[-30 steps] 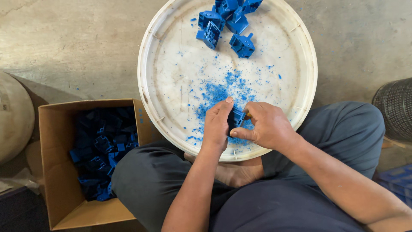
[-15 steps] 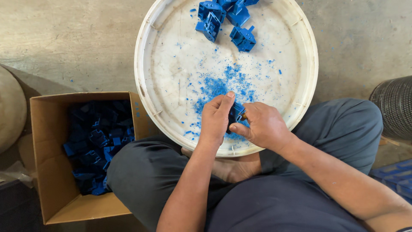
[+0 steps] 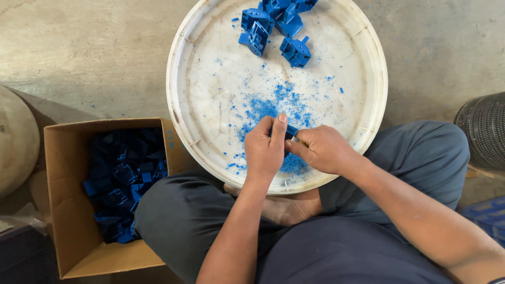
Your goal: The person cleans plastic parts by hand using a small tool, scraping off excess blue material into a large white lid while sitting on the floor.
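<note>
Brown cardboard box [image 3: 63,210] of blue plastic parts; left hand [image 3: 265,150] and right hand [image 3: 322,151], both pinched shut on one small blue plastic piece [image 3: 290,132] over round white plastic tray [image 3: 210,68]; loose blue moulded parts [image 3: 273,23] at tray's far rim.

I see one package: an open brown cardboard box [image 3: 63,210], rectangular, just left of the white round tray [image 3: 179,89], holding dark blue plastic parts [image 3: 123,181].
</note>
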